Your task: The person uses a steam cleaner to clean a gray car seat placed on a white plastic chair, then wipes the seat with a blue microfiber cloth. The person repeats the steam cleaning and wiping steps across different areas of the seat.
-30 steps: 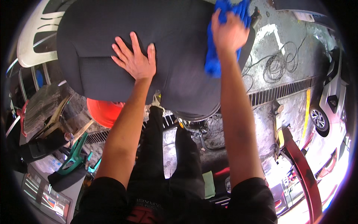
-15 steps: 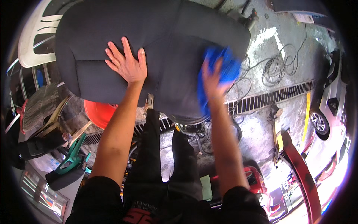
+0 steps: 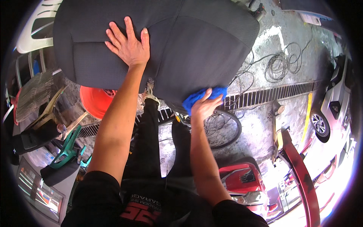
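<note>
Cloth of bright blue (image 3: 190, 102), bunched and soft-looking, lies at the lower right edge of a large dark grey fabric-covered seat cushion (image 3: 204, 49), which fills the upper left and centre of the frame. The person's right hand (image 3: 205, 108) rests on the cloth just right of centre, thumb and fingers visibly spread; whether the fingers pinch the fabric or only press on it cannot be told. The person's left hand (image 3: 132, 47) lies palm down on the cushion, in the upper left of the frame, fingers apart and grasping nothing. Work with the cloth looks unfinished, since cloth and hand are at the cushion's edge; which parts have been covered and which are left cannot be told, as no clear boundary shows on the dark fabric. Below the cushion, at left of centre, sits a round orange-red plastic basin (image 3: 94, 102), partly hidden by the left forearm. A white plastic chair (image 3: 38, 45) stands at the upper left, while a loosely coiled black cable (image 3: 278, 68) and a slotted metal floor drain (image 3: 257, 99) lie to the right.
</note>
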`<state>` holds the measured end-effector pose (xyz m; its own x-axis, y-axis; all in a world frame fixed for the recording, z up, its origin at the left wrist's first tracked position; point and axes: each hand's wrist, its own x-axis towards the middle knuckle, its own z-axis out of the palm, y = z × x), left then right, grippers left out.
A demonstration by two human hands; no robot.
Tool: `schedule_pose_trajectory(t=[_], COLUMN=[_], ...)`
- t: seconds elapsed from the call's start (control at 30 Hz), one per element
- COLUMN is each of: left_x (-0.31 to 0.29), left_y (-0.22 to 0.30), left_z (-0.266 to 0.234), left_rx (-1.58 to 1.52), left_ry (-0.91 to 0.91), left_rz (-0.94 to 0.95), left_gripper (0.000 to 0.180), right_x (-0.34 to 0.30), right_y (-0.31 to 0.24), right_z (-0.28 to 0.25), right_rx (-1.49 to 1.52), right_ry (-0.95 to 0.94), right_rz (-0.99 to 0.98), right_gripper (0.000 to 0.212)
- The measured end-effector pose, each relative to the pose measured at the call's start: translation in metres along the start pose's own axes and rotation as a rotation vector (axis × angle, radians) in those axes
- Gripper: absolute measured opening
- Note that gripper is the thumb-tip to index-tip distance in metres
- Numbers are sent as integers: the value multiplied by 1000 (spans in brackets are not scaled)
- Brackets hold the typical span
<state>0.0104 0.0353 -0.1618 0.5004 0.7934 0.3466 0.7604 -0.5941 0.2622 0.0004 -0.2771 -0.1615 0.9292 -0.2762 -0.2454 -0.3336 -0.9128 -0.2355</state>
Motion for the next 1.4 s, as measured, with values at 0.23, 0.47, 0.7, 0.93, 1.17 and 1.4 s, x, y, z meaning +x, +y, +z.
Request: schedule_pose_trajectory(t=[0.23,0.47,0.7,0.93,1.17,1.4], left_x=[8,5,2,1,2,-127], left_y=[-8,11,-18,-18,-12,24], left_z=[0,-12,16,13,14,-94], left_rx=[-14,-220,-57,159,166,-574], left_ry=[82,206,116,259,227,-226], left_rz=[57,1,87,143,146,89], left_gripper=[75,57,73,63,63,16], right_x=[-65,-72,40,50,10,-22], right_y=[105,92,65,87,96,86], right_z=[-26,1,130,195,179,22], right_rx=[840,-145,-479,-645,-266,-94], right_ry=[-406,-485,-606,-640,-541,-725], right_rz=[245,-623,-987,-875,-945,-609], right_gripper=[72,60,49,47,46,46])
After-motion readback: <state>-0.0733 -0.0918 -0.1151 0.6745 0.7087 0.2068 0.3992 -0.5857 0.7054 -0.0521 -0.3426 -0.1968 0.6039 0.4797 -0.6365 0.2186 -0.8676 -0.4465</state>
